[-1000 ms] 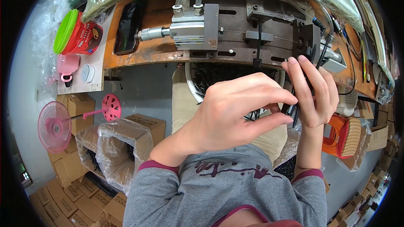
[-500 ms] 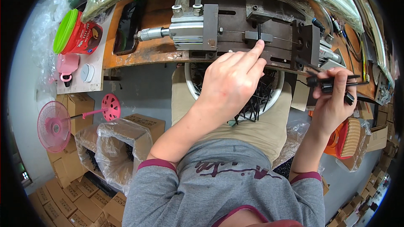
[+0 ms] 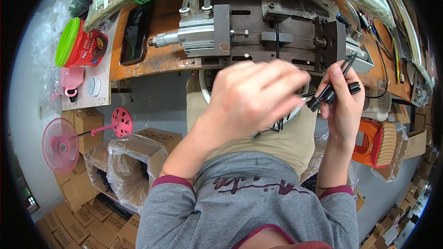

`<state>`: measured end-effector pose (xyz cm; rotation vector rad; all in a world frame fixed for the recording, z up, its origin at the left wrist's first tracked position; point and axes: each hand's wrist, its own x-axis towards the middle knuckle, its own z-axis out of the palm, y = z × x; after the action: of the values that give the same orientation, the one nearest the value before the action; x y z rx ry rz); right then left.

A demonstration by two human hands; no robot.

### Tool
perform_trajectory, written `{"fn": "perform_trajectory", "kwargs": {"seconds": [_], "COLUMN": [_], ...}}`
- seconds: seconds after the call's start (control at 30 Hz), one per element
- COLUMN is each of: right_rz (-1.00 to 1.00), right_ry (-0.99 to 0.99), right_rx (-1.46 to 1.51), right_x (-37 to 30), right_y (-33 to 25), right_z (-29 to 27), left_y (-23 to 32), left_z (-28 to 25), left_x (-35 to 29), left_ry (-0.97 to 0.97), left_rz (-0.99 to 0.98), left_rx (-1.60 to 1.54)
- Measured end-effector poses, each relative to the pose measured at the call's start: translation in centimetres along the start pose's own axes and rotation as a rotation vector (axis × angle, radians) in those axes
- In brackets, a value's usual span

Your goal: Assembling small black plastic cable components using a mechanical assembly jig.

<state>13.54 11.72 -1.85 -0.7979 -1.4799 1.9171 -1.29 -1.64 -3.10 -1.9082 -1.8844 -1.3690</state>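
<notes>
My right hand grips several black plastic rods with ribbed ends, which point in different directions. My left hand hovers just left of them, over my lap. Motion smears its fingers, so whether they hold anything is unclear. Beyond the left hand is a bench fixture with a small grey metal block. A thin black rod lies across this block and sticks out toward me. To the block's left sits a silver air cylinder on the dark base plate.
A white-rimmed tub with black rods sits on my lap, partly hidden by my left hand. A phone and a red bucket lie to the left. Below stand a pink fan and plastic-lined cartons; an orange stool is at right.
My left hand has left the metal block and come down toward my right hand. My right hand has moved inward and turned the black rods. The thin rod remains at the block.
</notes>
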Motion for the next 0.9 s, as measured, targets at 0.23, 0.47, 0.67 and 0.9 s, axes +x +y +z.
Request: {"fn": "perform_trajectory", "kwargs": {"seconds": [0.23,0.47,0.67,0.9], "right_rz": [0.028,0.015,-0.036,-0.026], "right_ry": [-0.122,-0.073,-0.064,0.0], "right_rx": [0.057,0.001,-0.09,-0.087], "right_x": [-0.1,-0.5,-0.8,-0.7], "right_y": [-0.1,0.6,0.7,1.2], "right_z": [1.3,-0.4,-0.6,0.4], "left_y": [1.6,-0.9,-1.2,-1.3], "left_z": [-0.7,0.9,1.5,1.2], "left_x": [-0.2,-0.7,-0.3,-0.1], "left_ry": [0.026,0.015,-0.067,-0.078], "left_rz": [0.021,-0.075,-0.096,-0.12], "left_rx": [-0.259,0.188,0.346,0.332]}}
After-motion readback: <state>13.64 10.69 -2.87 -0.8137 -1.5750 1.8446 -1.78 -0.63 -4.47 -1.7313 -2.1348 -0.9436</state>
